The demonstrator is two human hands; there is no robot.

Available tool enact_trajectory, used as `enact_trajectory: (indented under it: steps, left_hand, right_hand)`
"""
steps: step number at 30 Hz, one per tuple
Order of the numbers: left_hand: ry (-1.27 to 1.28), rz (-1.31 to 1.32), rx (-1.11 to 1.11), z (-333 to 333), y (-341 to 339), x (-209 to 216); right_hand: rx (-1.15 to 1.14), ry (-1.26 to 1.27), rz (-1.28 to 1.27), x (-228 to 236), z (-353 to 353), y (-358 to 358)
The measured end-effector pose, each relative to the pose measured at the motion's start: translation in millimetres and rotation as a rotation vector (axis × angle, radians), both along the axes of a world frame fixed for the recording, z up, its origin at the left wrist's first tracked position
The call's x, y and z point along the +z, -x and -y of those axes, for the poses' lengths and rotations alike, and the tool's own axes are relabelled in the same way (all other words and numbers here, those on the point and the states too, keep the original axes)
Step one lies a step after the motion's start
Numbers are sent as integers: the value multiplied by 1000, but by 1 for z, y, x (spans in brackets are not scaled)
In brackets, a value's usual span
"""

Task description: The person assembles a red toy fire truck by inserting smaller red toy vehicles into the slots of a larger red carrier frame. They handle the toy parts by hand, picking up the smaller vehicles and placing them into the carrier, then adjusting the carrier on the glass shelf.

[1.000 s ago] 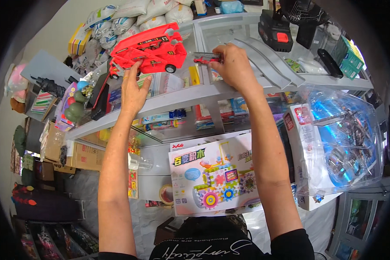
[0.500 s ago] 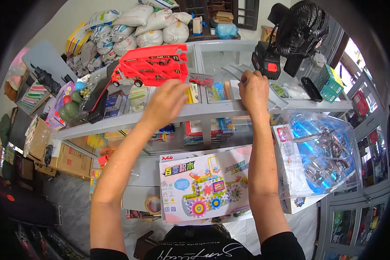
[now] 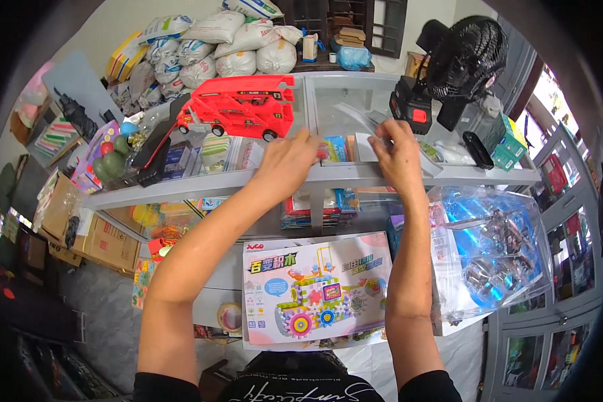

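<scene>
Left hand (image 3: 289, 163) beside red toy truck (image 3: 238, 107), right hand (image 3: 398, 157) apart

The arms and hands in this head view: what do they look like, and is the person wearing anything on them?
Both forearms are bare up to the elbows and beyond. The left hand and right hand wear no gloves, and no rings, watch or bracelets show. Short black sleeves begin at the upper arms, part of a black top with pale script lettering across the chest.
</scene>
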State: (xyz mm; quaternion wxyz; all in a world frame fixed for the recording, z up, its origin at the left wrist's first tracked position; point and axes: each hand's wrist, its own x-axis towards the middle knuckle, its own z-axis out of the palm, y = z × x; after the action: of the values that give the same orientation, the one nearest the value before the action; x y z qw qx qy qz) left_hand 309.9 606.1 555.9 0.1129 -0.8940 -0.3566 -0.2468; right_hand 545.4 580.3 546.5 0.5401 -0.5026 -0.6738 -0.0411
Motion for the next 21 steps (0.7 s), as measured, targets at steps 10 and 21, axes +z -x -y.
enact_trajectory:
  steps: [10,21]
  left_hand:
    - [110,-13,206,15,95,15]
    - [23,-60,192,7,86,2]
  right_hand:
    - [204,82,17,-8,-37,60]
    - [218,156,110,-11,-55,59]
